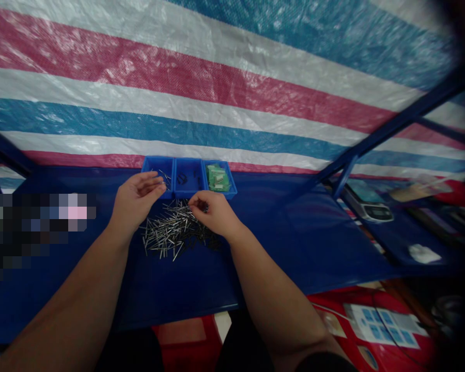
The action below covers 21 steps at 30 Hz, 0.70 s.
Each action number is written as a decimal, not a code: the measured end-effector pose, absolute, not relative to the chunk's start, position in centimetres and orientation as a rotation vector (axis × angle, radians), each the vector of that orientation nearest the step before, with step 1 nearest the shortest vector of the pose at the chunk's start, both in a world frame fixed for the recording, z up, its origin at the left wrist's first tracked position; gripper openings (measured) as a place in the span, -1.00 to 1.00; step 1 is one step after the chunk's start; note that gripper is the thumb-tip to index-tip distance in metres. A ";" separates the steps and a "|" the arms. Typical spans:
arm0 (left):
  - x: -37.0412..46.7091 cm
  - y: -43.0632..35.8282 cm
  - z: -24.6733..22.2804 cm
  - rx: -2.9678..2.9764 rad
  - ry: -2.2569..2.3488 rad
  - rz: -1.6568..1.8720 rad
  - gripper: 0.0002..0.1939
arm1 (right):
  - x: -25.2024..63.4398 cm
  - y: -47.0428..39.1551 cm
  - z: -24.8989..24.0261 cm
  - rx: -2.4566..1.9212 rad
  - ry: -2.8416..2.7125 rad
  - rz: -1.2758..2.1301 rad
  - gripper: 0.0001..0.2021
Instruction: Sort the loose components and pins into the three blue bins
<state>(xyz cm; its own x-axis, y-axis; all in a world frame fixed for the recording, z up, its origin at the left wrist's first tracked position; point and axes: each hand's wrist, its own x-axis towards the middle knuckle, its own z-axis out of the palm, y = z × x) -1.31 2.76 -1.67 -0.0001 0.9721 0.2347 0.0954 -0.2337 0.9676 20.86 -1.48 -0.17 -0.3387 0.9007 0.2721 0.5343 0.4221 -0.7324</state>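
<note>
A loose pile of thin metal rods (170, 227) lies on the blue table (294, 222), with darker pieces at its right side. Behind it three blue bins stand side by side: the left bin (158, 163) has a few rods in it, the middle bin (189, 175) some small dark pieces, the right bin (231, 181) green-and-white items. My left hand (137, 199) is at the front of the left bin, its fingers curled round what looks like a thin metal rod. Over the pile's back right edge is my right hand (213, 209), fingers pinched; what they hold, if anything, is too small to name.
A striped plastic sheet (217, 82) hangs behind the table. Blue metal frame bars (387, 124) slant at the right. Beyond them are a scale (375, 212) and a crumpled white item (424, 253). A red surface with printed sheets (387, 325) lies at the lower right.
</note>
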 end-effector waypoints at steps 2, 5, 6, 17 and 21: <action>-1.3 2.9 -1.9 1.417 1.097 1.357 -0.40 | 20.8 -1.4 -0.2 -1.218 -2.036 0.695 -0.91; -1.1 2.5 -1.7 1.493 1.031 1.282 -0.43 | 20.8 -1.4 -0.2 -1.226 -2.039 0.674 -0.91; -1.1 2.3 -1.5 1.540 1.030 1.225 -0.49 | 20.8 -1.4 -0.2 -1.225 -2.027 0.669 -0.91; -0.9 1.4 -0.9 1.953 0.931 0.851 -0.75 | 20.7 -1.5 -0.2 -1.206 -1.800 0.709 -0.87; -1.0 1.5 -1.2 1.955 0.991 0.823 -0.79 | 20.4 -1.5 -0.3 -1.196 -1.802 0.761 -0.86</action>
<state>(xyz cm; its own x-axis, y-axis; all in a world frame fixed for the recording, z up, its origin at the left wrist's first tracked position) -1.03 1.53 -1.21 0.4865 0.8519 0.1937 0.3473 -0.3921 0.8518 20.40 -1.55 -0.33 -0.2094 0.9300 0.3020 0.4318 0.3651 -0.8248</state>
